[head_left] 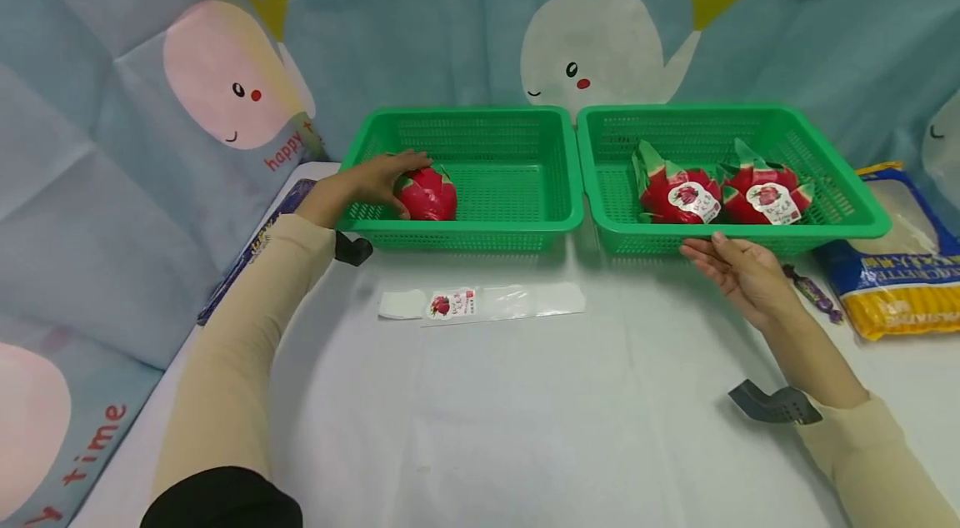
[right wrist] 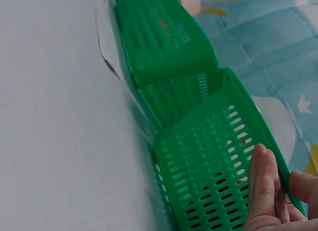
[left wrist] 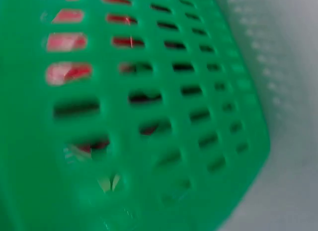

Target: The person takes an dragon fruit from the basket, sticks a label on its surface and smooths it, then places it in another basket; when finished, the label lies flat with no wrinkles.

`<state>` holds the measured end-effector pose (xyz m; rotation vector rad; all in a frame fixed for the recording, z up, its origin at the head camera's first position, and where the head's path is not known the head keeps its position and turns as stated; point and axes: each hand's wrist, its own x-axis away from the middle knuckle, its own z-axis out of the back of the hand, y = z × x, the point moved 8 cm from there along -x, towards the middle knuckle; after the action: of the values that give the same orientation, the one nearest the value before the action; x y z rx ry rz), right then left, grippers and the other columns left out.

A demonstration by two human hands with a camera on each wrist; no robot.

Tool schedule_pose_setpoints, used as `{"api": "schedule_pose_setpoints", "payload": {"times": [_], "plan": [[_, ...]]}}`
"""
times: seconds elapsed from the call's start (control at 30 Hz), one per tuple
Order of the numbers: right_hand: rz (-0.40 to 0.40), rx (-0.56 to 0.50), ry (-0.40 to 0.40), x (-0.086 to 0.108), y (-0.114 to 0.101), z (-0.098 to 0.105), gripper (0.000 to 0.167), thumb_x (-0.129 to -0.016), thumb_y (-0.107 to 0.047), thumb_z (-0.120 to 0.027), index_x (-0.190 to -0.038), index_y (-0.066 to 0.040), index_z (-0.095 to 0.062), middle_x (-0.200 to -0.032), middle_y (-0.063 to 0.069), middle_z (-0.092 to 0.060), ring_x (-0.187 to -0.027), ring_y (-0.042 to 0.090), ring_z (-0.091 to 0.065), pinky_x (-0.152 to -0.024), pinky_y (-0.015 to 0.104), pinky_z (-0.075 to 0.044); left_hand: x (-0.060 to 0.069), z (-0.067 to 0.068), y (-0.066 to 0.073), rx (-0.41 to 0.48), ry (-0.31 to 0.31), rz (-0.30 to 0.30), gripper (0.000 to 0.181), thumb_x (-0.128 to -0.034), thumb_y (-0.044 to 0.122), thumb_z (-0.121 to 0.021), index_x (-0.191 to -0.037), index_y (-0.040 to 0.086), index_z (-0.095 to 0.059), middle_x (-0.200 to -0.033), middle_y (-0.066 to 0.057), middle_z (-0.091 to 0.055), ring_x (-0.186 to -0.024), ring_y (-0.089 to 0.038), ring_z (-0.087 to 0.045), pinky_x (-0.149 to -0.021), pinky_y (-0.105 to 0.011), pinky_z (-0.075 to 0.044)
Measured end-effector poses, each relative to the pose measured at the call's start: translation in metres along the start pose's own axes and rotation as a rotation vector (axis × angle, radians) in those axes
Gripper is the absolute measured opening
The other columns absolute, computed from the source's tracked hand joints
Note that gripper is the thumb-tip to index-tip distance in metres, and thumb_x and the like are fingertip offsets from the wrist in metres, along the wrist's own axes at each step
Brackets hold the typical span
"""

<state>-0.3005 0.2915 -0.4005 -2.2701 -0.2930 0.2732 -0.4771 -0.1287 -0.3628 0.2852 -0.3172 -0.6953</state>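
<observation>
My left hand reaches over the near left corner of the left green basket, fingers and thumb curved round a red dragon fruit. Through the slots of the basket wall, the left wrist view shows blurred patches of red. My right hand holds the front rim of the right green basket; in the right wrist view its thumb lies over the rim and its fingers lie along the outer wall. Two labelled dragon fruits, one on the left and one on the right, sit inside that basket.
A clear plastic strip with a fruit label lies on the white table before the left basket. On the right are a purple-wrapped candy and a blue-and-yellow bag. A dark blue pack lies at the left edge.
</observation>
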Motion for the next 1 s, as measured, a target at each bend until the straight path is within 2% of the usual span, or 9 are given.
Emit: {"api": "schedule_pose_setpoints", "payload": {"times": [0.1,0.23,0.43,0.6,0.7,0.8,0.9,1.0], "plan": [[-0.001,-0.006,0.0,-0.001,0.0,-0.002,0.037,-0.099,-0.002,-0.026,-0.095,0.008,-0.062,-0.105,0.019,-0.067,-0.099,0.025,-0.065,-0.082,0.027,-0.051,-0.007,-0.002,0.007,-0.022,0.024,0.01,0.087,-0.0697,0.018,-0.081,-0.14,0.004,-0.032,-0.145,-0.019,-0.03,-0.133,-0.038,-0.025,-0.107,-0.056,-0.026],[0.003,-0.019,0.012,-0.001,0.001,-0.001,0.037,-0.099,-0.001,-0.027,-0.098,0.009,-0.062,-0.104,0.019,-0.067,-0.099,0.026,-0.066,-0.082,0.027,-0.051,-0.018,-0.004,0.013,0.008,0.085,0.02,0.083,-0.0653,0.028,-0.083,-0.131,0.003,-0.04,-0.129,-0.014,-0.048,-0.117,-0.03,-0.045,-0.093,-0.048,-0.045],[0.012,-0.02,0.029,-0.001,0.0,0.0,0.036,-0.099,-0.001,-0.028,-0.095,0.008,-0.062,-0.103,0.019,-0.068,-0.098,0.026,-0.066,-0.081,0.027,-0.051,-0.027,-0.011,0.012,0.144,0.147,0.065,0.078,-0.0643,0.034,-0.083,-0.123,0.006,-0.04,-0.118,-0.011,-0.054,-0.106,-0.025,-0.053,-0.085,-0.043,-0.051],[0.007,0.004,0.041,-0.001,0.003,0.001,0.036,-0.099,-0.002,-0.028,-0.098,0.007,-0.063,-0.102,0.017,-0.068,-0.097,0.024,-0.066,-0.08,0.026,-0.052,-0.024,-0.011,0.009,0.182,0.208,0.089,0.078,-0.0637,0.034,-0.083,-0.122,0.005,-0.04,-0.118,-0.012,-0.054,-0.105,-0.025,-0.053,-0.084,-0.043,-0.051],[0.012,0.013,0.038,-0.001,0.003,0.0,0.037,-0.099,-0.002,-0.028,-0.098,0.007,-0.064,-0.102,0.017,-0.069,-0.097,0.023,-0.066,-0.08,0.025,-0.052,-0.018,0.0,0.014,0.19,0.278,0.074,0.078,-0.0637,0.032,-0.083,-0.122,0.003,-0.041,-0.118,-0.014,-0.054,-0.106,-0.027,-0.053,-0.084,-0.044,-0.051],[0.015,0.02,0.041,0.0,0.003,-0.001,0.036,-0.099,-0.002,-0.028,-0.098,0.007,-0.063,-0.102,0.017,-0.069,-0.096,0.023,-0.067,-0.08,0.025,-0.051,-0.007,0.02,0.026,0.219,0.383,0.041,0.077,-0.0634,0.029,-0.084,-0.121,0.002,-0.041,-0.12,-0.016,-0.053,-0.107,-0.028,-0.053,-0.085,-0.044,-0.051],[0.016,0.028,0.053,0.001,0.002,-0.001,0.035,-0.099,-0.003,-0.03,-0.1,0.007,-0.064,-0.101,0.016,-0.069,-0.096,0.023,-0.067,-0.08,0.025,-0.051,0.011,0.041,0.05,0.24,0.485,0.024,0.078,-0.0624,0.031,-0.084,-0.122,0.003,-0.041,-0.121,-0.014,-0.053,-0.108,-0.026,-0.054,-0.084,-0.043,-0.052],[0.02,0.035,0.066,0.001,0.0,0.001,0.033,-0.098,-0.003,-0.033,-0.102,0.007,-0.064,-0.101,0.016,-0.069,-0.095,0.022,-0.067,-0.079,0.025,-0.051,0.039,0.051,0.089,0.236,0.564,0.033,0.082,-0.06,0.035,-0.085,-0.122,0.005,-0.04,-0.121,-0.012,-0.054,-0.109,-0.024,-0.055,-0.084,-0.041,-0.053]]}}
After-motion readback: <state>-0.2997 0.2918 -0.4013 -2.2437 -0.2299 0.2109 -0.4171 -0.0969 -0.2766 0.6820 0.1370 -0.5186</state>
